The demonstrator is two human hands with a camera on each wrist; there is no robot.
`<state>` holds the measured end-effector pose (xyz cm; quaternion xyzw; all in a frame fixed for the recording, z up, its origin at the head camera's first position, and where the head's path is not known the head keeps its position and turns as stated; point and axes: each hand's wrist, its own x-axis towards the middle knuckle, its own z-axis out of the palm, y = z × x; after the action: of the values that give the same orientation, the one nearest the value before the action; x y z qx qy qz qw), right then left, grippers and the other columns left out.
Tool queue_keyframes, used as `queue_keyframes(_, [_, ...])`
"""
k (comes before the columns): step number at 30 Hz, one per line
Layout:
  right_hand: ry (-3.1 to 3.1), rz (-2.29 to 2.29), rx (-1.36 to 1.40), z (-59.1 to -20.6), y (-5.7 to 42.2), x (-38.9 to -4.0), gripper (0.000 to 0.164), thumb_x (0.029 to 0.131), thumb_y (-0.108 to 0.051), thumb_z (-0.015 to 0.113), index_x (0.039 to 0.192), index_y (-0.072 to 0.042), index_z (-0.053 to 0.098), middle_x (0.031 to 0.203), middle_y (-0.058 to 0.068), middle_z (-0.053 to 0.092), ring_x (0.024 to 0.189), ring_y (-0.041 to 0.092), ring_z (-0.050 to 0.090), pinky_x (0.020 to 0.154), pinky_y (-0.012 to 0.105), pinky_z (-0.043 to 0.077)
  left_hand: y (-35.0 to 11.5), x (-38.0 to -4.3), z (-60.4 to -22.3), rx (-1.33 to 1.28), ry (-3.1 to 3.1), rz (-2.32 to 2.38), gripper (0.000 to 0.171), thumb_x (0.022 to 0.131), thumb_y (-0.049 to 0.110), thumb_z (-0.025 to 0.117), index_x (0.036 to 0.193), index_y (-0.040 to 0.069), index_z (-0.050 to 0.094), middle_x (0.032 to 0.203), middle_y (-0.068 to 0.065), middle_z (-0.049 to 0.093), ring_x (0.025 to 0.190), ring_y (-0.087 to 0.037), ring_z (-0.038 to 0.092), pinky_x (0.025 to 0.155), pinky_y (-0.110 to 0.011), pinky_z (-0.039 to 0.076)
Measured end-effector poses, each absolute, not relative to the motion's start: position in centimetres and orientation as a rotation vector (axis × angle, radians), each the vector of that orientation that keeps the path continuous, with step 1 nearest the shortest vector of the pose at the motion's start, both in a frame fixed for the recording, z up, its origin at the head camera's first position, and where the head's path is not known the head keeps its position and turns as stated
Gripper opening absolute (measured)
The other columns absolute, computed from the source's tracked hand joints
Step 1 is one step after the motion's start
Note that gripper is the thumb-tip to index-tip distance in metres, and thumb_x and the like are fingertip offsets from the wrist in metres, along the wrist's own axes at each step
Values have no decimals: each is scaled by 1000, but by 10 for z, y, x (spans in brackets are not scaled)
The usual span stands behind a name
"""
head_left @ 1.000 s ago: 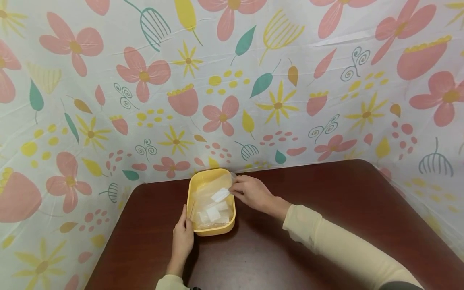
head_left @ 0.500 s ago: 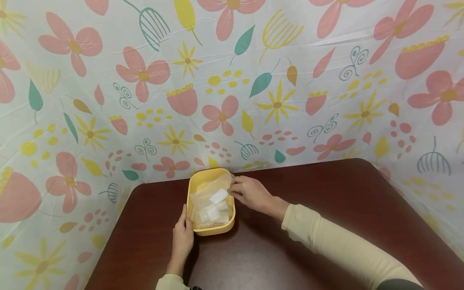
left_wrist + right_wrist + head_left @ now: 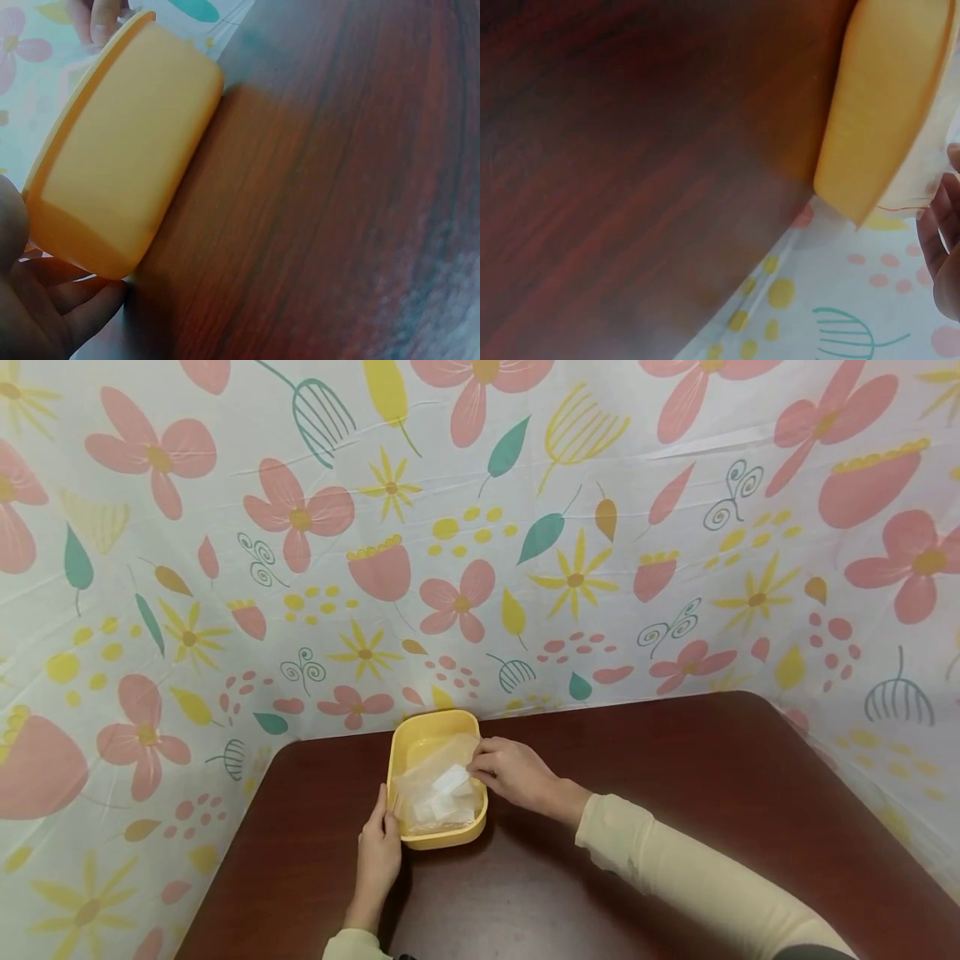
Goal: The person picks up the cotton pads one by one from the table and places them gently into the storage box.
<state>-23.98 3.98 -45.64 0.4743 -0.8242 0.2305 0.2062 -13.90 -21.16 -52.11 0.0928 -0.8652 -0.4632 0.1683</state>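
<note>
A yellow rectangular plastic tray (image 3: 444,841) lies on the table in the head view. My left hand (image 3: 378,852) grips its left side, thumb at the rim and fingers against the outer wall, as the left wrist view also shows. Inside the tray lies a clear plastic bag (image 3: 429,770) with white rectangular pieces (image 3: 450,779) in or under it. Over the tray's right rim, my right hand (image 3: 517,777) pinches the edge of the bag between thumb and fingers. A thin red line runs along the plastic (image 3: 919,187) beside those fingertips in the right wrist view.
The dark red-brown wooden table (image 3: 637,793) extends to both sides of the tray and in front of it. A white cloth (image 3: 480,610) printed with flowers and leaves hangs right behind the table's far edge, close to the tray's back end.
My right hand has moved slightly down and left, drawing the bag's edge toward the near part of the tray. More of the tray's far floor shows. The left hand has stayed put.
</note>
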Motion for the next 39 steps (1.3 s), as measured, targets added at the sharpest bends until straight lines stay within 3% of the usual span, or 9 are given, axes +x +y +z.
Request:
queue_keyframes(3, [-2301,629,1338,-464,38,-238,6,88,-11,79,92,-14,81,97,-2,68,93,14,64,83,26,52,-212,-139,-521,265,-2458,-1318,50,107,11,42,156,11,37,148,-17,46,113,-29,56,97,-48,44])
queue_keyframes(9, [-2318,570,1366,-476,35,-236,8,87,-10,79,93,-16,82,97,-2,66,94,14,62,83,24,51,-212,-139,-520,268,-2454,-1336,50,106,11,43,156,10,37,149,-16,45,133,-32,47,107,-52,38])
queue_keyframes(15, [-2321,525,1396,-473,30,-237,9,88,-9,76,89,-16,81,94,-2,67,89,15,59,81,25,49,-211,-139,-519,267,-2443,-1338,50,106,11,43,156,10,38,150,-17,45,134,-33,45,107,-53,38])
queue_keyframes(23, [-2493,284,1415,-468,22,-233,19,92,-19,67,76,-26,74,93,-8,70,94,17,51,76,35,45,-211,-139,-520,285,-2454,-1349,50,107,13,42,157,12,36,151,-15,43,126,-29,51,103,-50,41])
queue_keyframes(27, [-2544,280,1409,-469,20,-231,24,94,-18,63,74,-27,73,93,-10,71,97,16,50,81,42,47,-211,-137,-522,278,-2454,-1350,50,107,13,42,157,11,36,151,-17,44,133,-32,46,106,-52,39])
queue_keyframes(39, [-2500,326,1366,-473,22,-232,23,95,-21,65,73,-26,70,96,-10,71,100,15,52,79,34,42,-213,-139,-519,271,-2480,-1366,50,108,13,40,158,13,33,154,-14,40,137,-31,41,109,-51,36])
